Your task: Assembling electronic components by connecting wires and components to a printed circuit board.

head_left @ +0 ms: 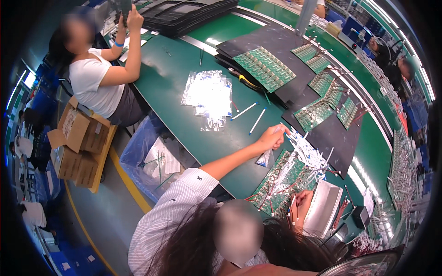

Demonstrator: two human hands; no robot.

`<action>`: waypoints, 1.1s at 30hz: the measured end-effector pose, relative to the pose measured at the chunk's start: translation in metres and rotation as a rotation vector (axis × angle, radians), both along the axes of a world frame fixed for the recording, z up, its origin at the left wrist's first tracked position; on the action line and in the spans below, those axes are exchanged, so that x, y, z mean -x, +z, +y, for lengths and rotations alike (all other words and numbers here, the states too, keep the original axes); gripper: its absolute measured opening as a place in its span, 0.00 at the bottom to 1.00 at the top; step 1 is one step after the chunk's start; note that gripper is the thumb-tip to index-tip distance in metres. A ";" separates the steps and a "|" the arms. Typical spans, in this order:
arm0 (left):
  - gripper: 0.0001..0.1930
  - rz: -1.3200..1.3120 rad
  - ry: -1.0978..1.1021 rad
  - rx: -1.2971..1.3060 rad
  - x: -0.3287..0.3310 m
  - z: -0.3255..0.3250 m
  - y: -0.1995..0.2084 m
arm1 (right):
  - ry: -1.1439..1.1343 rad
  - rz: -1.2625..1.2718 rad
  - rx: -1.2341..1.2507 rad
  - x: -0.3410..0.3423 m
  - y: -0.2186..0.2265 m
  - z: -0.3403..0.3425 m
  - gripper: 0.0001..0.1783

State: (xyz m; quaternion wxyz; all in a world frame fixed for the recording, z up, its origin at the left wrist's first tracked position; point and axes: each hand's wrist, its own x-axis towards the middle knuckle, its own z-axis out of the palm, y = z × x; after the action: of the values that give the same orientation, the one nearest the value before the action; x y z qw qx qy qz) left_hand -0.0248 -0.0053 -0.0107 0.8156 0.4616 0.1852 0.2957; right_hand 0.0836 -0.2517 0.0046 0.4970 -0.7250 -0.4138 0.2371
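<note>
My left hand [273, 138] is closed over the green tabletop, gripping a small clear plastic bag [265, 159] that hangs below the fingers. Right beside it lies a heap of white strips with blue ends [307, 149]. Nearer to me, a green circuit board panel [282, 184] carries red and black wires with small white connectors. At the panel's right edge is my right hand [301, 205], its fingers bent together by some wires; what they hold, if anything, is too small to tell. A long white tray [324, 208] stands just right of that hand.
Shiny clear bags [209, 99] lie farther left, near two loose white strips [244, 112] and yellow-black pliers [245, 80]. Several circuit board panels [264, 69] rest on black sheets [343, 154]. A blue-lined bin [131, 158] stands beside the table. Another person [99, 69] sits at far left.
</note>
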 end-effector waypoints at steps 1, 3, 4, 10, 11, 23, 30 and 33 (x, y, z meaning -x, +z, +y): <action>0.12 0.034 0.045 -0.001 -0.001 0.001 0.000 | 0.013 0.018 -0.040 -0.005 -0.010 0.001 0.13; 0.11 0.072 0.108 -0.003 0.002 0.005 -0.002 | 0.071 0.050 -0.110 -0.006 -0.016 0.007 0.15; 0.10 0.066 0.088 0.009 -0.002 0.008 0.001 | 0.079 0.052 -0.128 -0.006 -0.006 0.009 0.19; 0.13 0.062 0.075 -0.013 0.007 0.019 0.008 | 0.036 0.006 -0.142 -0.003 -0.003 0.023 0.15; 0.14 0.023 0.049 -0.002 0.006 0.020 0.007 | 0.019 0.021 -0.133 -0.004 -0.004 0.023 0.15; 0.15 0.026 0.027 -0.046 0.008 0.012 0.009 | 0.012 0.253 -0.215 -0.003 -0.006 0.016 0.14; 0.15 0.028 0.026 -0.041 0.007 0.014 0.010 | 0.010 0.326 -0.245 -0.001 -0.003 0.020 0.14; 0.16 0.026 0.021 -0.044 0.010 0.016 0.013 | 0.033 0.350 -0.239 -0.003 -0.004 0.020 0.15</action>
State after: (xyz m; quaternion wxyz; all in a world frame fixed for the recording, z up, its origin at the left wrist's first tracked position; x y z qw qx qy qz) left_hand -0.0349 0.0103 0.0025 0.7997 0.4812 0.1940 0.3022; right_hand 0.0868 -0.2321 0.0010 0.6399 -0.6018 -0.3581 0.3165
